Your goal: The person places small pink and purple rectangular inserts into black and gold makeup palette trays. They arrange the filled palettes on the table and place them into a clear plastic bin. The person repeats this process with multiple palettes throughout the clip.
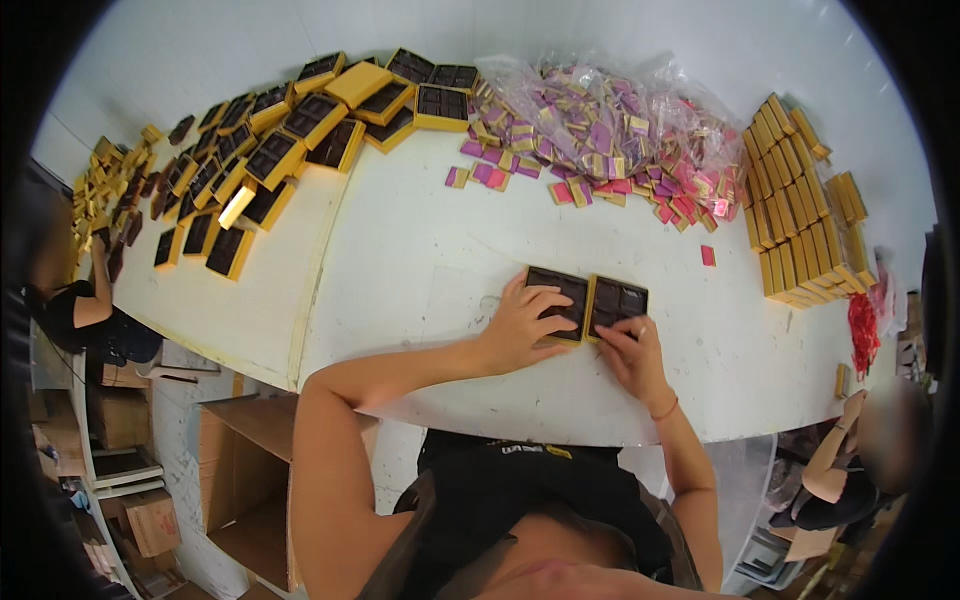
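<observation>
Two shallow gold boxes with dark compartmented trays lie side by side before me. Over the left box (561, 283) my left hand (520, 322) rests with its fingers spread, touching the tray and the box's edge. My right hand (634, 352) is at the near edge of the right box (621, 299), fingers bent together at the tray's near left corner. Whether those fingertips pinch anything small is hidden. No wrapped pieces show in the visible compartments of either tray.
Similar gold boxes (276, 158) are heaped at the far left. Plastic bags (600, 110) spill purple, pink and gold wrapped pieces (575, 192); one pink piece (708, 256) lies apart. Gold boxes (806, 215) stand stacked at right. Co-workers (840, 470) (85, 310) are at both sides. A cardboard carton (245, 480) stands below.
</observation>
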Demonstrator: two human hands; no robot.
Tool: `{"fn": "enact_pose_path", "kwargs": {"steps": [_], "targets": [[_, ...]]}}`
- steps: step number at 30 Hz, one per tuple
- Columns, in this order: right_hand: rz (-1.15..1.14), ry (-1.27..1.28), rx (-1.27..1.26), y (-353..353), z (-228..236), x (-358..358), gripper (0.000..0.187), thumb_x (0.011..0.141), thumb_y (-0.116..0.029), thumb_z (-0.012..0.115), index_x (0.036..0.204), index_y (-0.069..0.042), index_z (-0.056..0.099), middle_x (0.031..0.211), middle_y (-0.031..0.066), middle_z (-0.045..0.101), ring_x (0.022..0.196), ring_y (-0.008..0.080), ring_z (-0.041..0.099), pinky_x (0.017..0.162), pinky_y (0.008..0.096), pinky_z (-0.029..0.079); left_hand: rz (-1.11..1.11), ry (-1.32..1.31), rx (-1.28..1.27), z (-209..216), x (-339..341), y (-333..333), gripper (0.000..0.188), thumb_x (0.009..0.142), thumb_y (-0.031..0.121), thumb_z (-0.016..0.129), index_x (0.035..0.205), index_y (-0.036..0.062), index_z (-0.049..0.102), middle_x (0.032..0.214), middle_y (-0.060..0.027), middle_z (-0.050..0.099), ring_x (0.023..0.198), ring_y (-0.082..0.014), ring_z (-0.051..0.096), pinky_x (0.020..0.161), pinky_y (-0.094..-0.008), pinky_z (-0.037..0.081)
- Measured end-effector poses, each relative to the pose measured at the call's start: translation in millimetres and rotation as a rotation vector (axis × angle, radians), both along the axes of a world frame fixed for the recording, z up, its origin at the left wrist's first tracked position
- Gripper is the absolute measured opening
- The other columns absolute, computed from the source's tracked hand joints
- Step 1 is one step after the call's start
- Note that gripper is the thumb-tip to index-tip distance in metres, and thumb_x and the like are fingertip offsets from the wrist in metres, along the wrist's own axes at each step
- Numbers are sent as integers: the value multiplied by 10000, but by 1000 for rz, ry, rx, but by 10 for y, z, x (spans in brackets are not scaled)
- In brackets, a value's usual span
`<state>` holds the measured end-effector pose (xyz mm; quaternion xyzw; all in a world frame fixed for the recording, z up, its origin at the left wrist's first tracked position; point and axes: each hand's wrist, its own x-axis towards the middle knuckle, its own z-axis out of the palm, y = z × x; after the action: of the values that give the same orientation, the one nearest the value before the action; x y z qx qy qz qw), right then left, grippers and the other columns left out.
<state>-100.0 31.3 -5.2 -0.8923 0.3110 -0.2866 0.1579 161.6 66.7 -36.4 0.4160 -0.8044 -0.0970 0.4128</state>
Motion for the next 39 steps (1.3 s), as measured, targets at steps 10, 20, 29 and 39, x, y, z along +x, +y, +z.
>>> {"fn": "enact_pose_path", "kwargs": {"steps": [10,20,29,39], "targets": [[-327,-323,121,84,-50,-358,271,796,11,717,1064,-33,702,1193,121,603,1093,274,571,946,365,469,1306,-227,-80,17,3090,-1147,378,761,212,800,1069,100,612,1080,-111,581,1033,-308,536,899,-427,388],[-354,-144,109,66,68,-437,541,752,-197,817,1249,-84,637,1379,116,512,1378,371,357,1125,486,288,435,-198,148,179,1383,206,216,728,-2,721,891,89,611,865,-81,581,896,-310,561,841,-429,426],[-212,236,92,47,137,-322,871,667,-396,863,1426,-145,516,1548,134,361,1471,406,201,1164,559,166,107,-183,239,302,549,587,234,725,-39,710,909,83,631,928,-110,575,949,-327,558,877,-429,434],[-256,118,146,14,144,-449,842,621,-322,896,1372,-140,562,1520,129,398,1441,418,259,1135,529,253,280,-410,194,512,969,256,504,683,28,744,1161,131,622,1380,-124,505,1354,-376,413,1156,-548,284]]}}
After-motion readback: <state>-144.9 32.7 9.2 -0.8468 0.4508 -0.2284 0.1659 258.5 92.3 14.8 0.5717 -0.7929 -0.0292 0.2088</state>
